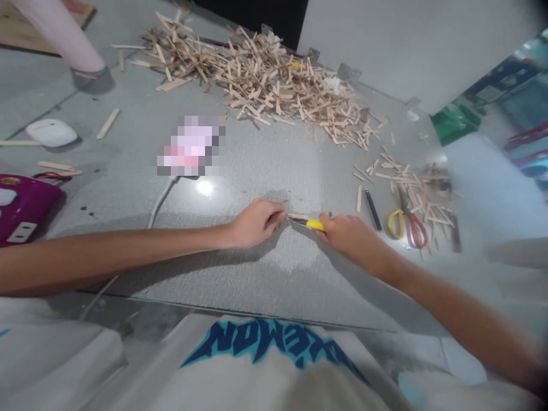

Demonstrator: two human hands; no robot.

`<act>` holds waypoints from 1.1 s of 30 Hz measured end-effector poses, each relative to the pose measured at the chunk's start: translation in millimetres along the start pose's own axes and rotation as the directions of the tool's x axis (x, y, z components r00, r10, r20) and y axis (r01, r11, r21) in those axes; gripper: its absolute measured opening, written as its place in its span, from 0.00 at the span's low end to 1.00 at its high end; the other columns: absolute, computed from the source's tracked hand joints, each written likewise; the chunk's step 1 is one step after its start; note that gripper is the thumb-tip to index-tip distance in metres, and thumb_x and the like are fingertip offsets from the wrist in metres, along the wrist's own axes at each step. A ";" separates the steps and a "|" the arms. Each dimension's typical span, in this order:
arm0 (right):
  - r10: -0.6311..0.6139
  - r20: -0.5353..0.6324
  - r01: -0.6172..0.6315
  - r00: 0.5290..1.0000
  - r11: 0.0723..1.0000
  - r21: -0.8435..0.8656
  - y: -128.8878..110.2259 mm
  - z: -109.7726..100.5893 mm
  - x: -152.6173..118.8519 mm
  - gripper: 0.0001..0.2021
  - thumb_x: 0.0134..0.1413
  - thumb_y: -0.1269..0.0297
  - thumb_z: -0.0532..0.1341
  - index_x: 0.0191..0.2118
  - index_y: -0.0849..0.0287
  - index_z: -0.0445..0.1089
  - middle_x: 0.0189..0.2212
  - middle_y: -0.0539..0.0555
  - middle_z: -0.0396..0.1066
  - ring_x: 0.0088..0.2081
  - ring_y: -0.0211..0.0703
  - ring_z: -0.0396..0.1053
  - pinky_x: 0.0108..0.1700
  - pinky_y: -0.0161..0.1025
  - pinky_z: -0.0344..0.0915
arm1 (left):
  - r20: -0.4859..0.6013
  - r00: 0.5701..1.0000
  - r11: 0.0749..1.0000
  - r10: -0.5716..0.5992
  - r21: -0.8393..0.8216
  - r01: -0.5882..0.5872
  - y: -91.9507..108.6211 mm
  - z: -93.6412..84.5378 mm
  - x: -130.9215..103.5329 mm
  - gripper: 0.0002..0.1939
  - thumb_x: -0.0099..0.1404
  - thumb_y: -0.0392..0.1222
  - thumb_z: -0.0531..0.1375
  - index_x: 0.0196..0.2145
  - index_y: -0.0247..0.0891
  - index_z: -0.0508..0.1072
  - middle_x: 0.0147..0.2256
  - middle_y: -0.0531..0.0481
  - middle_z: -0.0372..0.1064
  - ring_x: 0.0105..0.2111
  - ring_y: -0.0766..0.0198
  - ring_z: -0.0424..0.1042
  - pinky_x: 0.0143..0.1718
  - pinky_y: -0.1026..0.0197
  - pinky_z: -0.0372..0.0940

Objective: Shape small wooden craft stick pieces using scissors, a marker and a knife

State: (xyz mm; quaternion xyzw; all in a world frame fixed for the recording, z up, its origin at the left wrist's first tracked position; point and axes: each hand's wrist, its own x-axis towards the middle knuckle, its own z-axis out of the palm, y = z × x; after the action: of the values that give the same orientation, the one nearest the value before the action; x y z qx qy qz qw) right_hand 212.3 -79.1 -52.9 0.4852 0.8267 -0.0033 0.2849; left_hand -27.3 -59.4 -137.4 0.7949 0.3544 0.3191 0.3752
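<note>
Near the middle of the grey table, my left hand (256, 222) pinches the left end of a small wooden stick (298, 216). My right hand (349, 233) is closed around the yellow handle of a cutting tool (315, 225), whose dark metal end points left and meets the stick close to my left fingertips. The exact contact between metal and wood is too small to make out.
A large heap of wooden sticks (265, 80) lies at the back. On the right are more sticks (428, 200), scissors (418, 231) and a black pen (373, 210). Leftward are a phone (190, 145) with a cable, a white mouse (51, 132) and a purple device (29, 205).
</note>
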 end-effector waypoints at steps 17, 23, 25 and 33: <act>-0.070 -0.085 0.073 0.994 0.997 0.039 9.2 -1.3 7.0 0.21 0.82 0.57 0.51 0.51 0.66 0.77 0.36 0.65 0.81 0.34 0.51 0.78 0.34 0.39 0.59 | 0.000 1.000 0.999 0.021 0.031 -0.021 -4.4 0.9 -0.2 0.20 0.77 0.37 0.52 0.25 0.38 0.67 0.19 0.56 0.63 0.19 0.70 0.60 0.24 0.65 0.52; -0.087 -0.065 0.088 0.994 0.996 0.000 4.0 -5.4 8.5 0.21 0.81 0.59 0.51 0.50 0.66 0.78 0.35 0.65 0.81 0.33 0.51 0.78 0.34 0.39 0.60 | 0.003 1.000 0.999 0.015 0.033 -0.015 -4.1 0.4 -1.4 0.20 0.77 0.38 0.52 0.25 0.38 0.66 0.19 0.56 0.61 0.18 0.70 0.58 0.24 0.64 0.51; -0.081 -0.024 0.082 0.996 0.997 0.015 7.0 -4.7 12.9 0.20 0.81 0.58 0.52 0.53 0.65 0.78 0.35 0.64 0.81 0.34 0.50 0.78 0.35 0.38 0.60 | 0.006 1.000 0.999 0.008 0.041 -0.008 -4.2 0.6 -1.3 0.20 0.77 0.39 0.52 0.25 0.38 0.66 0.19 0.56 0.61 0.19 0.70 0.59 0.24 0.64 0.52; -0.070 -0.083 0.077 0.994 0.994 0.081 -0.2 -4.0 3.9 0.20 0.82 0.59 0.50 0.52 0.64 0.78 0.38 0.67 0.81 0.36 0.53 0.79 0.35 0.41 0.62 | 0.016 1.000 0.998 0.007 0.055 -0.008 -3.1 -0.9 -1.9 0.20 0.78 0.40 0.51 0.26 0.39 0.65 0.19 0.57 0.61 0.19 0.70 0.58 0.25 0.64 0.52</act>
State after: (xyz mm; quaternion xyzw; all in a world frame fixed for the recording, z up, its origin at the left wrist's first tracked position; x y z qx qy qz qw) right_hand 208.8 -75.0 -51.4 0.4657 0.8539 -0.0291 0.2306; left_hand -30.0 -59.2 -140.0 0.8087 0.3573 0.3041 0.3547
